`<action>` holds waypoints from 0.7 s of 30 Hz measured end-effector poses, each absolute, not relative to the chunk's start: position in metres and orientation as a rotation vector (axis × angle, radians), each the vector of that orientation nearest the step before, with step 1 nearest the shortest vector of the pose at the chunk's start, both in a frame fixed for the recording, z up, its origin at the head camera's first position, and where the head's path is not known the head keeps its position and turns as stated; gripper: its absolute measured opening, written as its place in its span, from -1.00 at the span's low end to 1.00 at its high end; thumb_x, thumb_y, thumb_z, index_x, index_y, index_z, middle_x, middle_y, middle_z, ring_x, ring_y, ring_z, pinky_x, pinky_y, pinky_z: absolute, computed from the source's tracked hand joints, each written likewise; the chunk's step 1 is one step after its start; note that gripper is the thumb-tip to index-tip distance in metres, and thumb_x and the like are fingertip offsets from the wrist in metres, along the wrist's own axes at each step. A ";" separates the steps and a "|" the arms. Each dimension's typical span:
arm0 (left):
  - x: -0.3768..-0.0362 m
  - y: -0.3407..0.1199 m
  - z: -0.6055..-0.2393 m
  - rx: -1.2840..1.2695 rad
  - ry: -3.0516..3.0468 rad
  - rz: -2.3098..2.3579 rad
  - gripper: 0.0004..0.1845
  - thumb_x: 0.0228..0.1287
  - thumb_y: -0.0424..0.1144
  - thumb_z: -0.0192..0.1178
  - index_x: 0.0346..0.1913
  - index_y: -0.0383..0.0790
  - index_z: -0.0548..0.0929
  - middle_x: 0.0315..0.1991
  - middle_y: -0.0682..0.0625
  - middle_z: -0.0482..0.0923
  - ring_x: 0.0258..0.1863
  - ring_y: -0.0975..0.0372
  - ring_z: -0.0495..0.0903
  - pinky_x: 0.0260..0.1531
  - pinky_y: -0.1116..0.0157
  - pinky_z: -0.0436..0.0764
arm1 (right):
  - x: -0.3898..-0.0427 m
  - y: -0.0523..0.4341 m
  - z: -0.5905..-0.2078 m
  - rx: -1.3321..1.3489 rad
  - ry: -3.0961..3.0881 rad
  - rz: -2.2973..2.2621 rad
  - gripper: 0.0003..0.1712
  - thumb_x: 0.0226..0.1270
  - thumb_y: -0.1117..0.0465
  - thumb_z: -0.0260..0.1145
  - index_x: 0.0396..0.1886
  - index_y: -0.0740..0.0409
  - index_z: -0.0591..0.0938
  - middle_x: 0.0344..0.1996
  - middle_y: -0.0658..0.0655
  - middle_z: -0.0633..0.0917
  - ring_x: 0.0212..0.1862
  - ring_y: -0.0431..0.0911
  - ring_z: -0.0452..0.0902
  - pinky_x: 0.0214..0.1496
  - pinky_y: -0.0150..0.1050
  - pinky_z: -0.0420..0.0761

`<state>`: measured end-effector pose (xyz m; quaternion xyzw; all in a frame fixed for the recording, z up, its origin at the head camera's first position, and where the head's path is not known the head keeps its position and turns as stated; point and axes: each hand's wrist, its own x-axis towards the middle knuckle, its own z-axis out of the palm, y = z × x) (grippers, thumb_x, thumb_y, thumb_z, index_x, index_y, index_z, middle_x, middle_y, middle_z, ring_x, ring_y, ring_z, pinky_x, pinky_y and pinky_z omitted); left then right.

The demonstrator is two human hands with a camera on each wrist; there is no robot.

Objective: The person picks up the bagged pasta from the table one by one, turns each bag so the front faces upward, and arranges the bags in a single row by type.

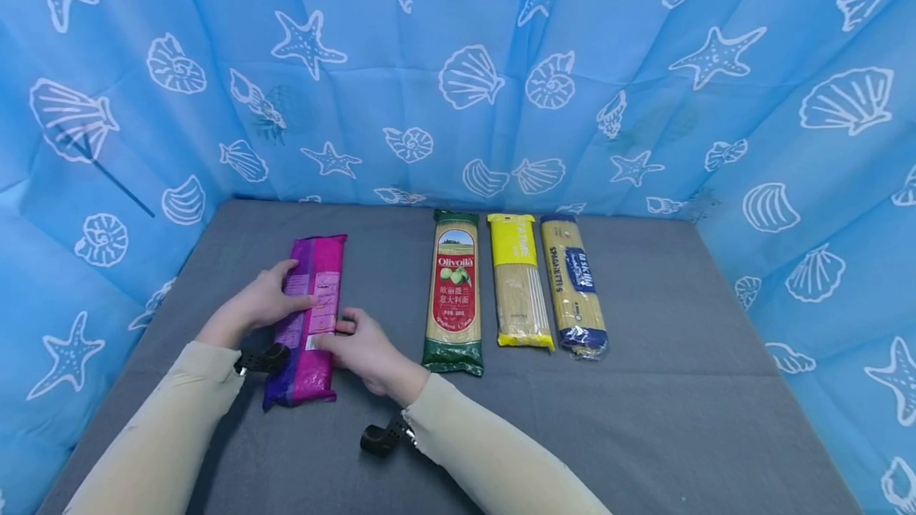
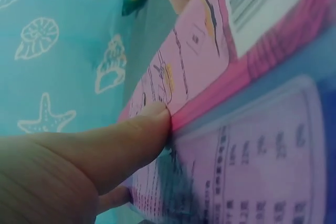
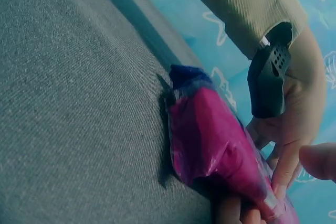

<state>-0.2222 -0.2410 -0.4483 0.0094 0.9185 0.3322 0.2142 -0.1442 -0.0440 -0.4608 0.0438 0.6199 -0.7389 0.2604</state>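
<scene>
Pink packet: I saw the pink packet lying lengthwise on the grey worktop, left of the others; its print was too small to read.
Left hand: my left hand lay on it, fingers nearly straight.
Right hand: my right hand pinched its right edge.
Row to the right: green "Olivoila" packet, yellow packet, blue "SPAGHETTI" packet.

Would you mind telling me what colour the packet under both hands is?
The packet is magenta-pink, shading to purple-blue at its near end; the head view shows it best.
</scene>
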 end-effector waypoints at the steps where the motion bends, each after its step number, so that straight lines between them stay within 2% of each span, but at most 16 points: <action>1: -0.222 -0.240 -0.448 0.029 2.540 0.927 0.05 0.27 0.09 0.26 0.51 -0.35 -0.17 0.37 -0.56 -0.08 0.31 -0.39 0.04 0.16 -0.31 0.23 | -0.145 -0.043 -0.462 0.112 1.679 -1.998 -0.26 0.22 0.28 0.39 0.35 0.29 0.29 -0.04 0.14 0.58 -0.11 -0.06 0.61 -0.10 -0.13 0.65; 6: -0.219 -0.234 -0.447 0.081 2.481 0.995 0.03 0.28 0.05 0.26 0.52 -0.31 -0.16 0.38 -0.53 0.01 0.32 -0.33 0.13 0.16 -0.23 0.32 | -0.146 -0.041 -0.465 0.049 1.709 -1.943 -0.51 0.23 0.29 0.39 0.13 0.25 0.46 -0.23 0.11 0.62 -0.21 -0.11 0.61 -0.17 -0.19 0.65; 10: -0.216 -0.230 -0.443 0.116 2.408 1.090 -0.06 0.34 -0.07 0.23 0.53 -0.27 -0.14 0.29 -0.54 0.16 0.16 -0.24 0.40 -0.01 -0.07 0.55 | -0.144 -0.037 -0.465 0.020 1.780 -1.871 -0.59 0.21 0.25 0.41 0.03 0.15 0.50 -0.24 0.06 0.62 -0.21 -0.13 0.58 -0.13 -0.18 0.62; 14: -0.213 -0.228 -0.439 0.099 2.328 1.216 -0.12 0.39 -0.17 0.18 0.54 -0.22 -0.15 0.27 -0.54 0.20 0.07 -0.17 0.51 -0.13 0.04 0.64 | -0.141 -0.034 -0.465 0.003 1.792 -1.887 -0.54 0.21 0.22 0.42 0.07 0.10 0.48 -0.21 0.04 0.61 -0.17 -0.12 0.59 -0.09 -0.16 0.62; 21: -0.208 -0.222 -0.430 0.095 2.331 1.337 -0.14 0.41 -0.13 0.15 0.56 -0.09 -0.16 0.37 -0.49 0.08 0.19 -0.24 0.39 -0.10 0.02 0.63 | -0.143 -0.029 -0.463 -0.043 1.657 -2.055 -0.43 0.26 0.21 0.37 0.25 -0.06 0.41 -0.14 0.05 0.65 -0.14 -0.02 0.65 -0.13 -0.09 0.66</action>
